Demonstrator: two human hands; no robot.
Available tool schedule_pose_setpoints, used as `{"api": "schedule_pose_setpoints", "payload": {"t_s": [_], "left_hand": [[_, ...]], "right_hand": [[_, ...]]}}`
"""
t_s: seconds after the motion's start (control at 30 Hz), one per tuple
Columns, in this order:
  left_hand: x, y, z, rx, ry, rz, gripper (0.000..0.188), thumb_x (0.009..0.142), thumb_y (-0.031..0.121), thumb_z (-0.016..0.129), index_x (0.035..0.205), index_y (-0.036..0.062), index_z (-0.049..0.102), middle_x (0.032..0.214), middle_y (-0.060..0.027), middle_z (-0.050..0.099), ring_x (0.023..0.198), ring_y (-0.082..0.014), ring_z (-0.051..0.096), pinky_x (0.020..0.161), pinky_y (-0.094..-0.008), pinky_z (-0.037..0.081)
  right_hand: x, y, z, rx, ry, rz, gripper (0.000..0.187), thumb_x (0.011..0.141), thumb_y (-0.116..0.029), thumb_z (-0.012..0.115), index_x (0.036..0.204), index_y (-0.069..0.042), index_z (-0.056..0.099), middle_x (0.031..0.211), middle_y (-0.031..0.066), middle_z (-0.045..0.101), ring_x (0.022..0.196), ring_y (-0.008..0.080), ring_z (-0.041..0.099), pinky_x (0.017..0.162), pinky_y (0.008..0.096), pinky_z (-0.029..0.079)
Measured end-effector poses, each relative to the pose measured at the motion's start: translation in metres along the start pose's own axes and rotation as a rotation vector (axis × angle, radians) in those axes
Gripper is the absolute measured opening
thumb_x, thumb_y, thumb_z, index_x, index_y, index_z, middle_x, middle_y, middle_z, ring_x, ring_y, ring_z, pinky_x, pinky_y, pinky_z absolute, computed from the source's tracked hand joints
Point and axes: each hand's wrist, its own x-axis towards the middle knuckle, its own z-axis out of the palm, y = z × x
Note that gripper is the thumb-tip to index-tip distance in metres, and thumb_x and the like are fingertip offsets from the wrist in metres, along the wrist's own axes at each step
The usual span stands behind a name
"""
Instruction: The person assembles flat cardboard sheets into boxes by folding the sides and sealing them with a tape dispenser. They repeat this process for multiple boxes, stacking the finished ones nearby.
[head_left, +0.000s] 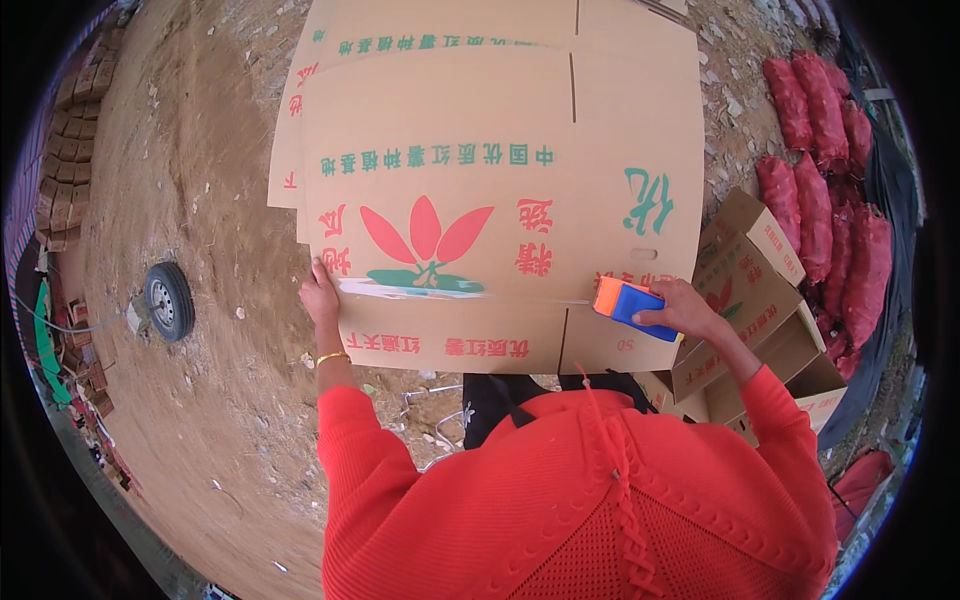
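Note:
A flattened cardboard box [450, 110], printed in red and green, lies in front of me on top of other flat cartons. My left hand [320, 300] grips its left edge, thumb on top and the other fingers mostly hidden. In my right hand [685, 310] is a blue and orange tape dispenser [630, 304], its orange end pointing left and resting at the carton's lower right. A glossy strip runs along the lower crease between the two hands; whether it is clear tape or glare, I cannot tell.
Opened cardboard boxes [745, 295] stand close on my right. Beyond them lie several red mesh sacks [825, 235] beside dark sheeting. A wheel with a tyre [170, 301] sits on the dirt ground at left, and stacked cartons [68, 170] line the far left.

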Motion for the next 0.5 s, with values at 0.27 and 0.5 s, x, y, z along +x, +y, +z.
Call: {"api": "schedule_pose_setpoints", "payload": {"t_s": [0.27, 0.5], "left_hand": [[-0.003, 0.001, 0.0, 0.025, -0.021, 0.005, 0.058, 0.096, 0.049, 0.037, 0.102, 0.0009, 0.069, 0.088, -0.0273, 0.065, 0.085, -0.0435, 0.063, 0.077, -0.0498, 0.048], [-0.014, 0.022, 0.0, 0.171, 0.038, -0.131, 0.056, 0.095, 0.05, 0.037, 0.119, 0.0048, 0.06, 0.103, -0.0255, 0.064, 0.093, -0.0413, 0.062, 0.083, -0.05, 0.047]], "right_hand": [[0.007, -0.03, 0.013, -0.241, -0.023, 0.139, 0.056, 0.071, -0.053, 0.065, 0.09, -0.001, 0.067, 0.087, 0.0196, 0.065, 0.086, 0.0339, 0.063, 0.077, 0.0423, 0.049], [0.01, -0.04, 0.023, -0.249, 0.018, 0.196, 0.057, 0.07, -0.052, 0.066, 0.093, 0.0, 0.067, 0.087, 0.0197, 0.066, 0.085, 0.0337, 0.064, 0.079, 0.0416, 0.05]]}}
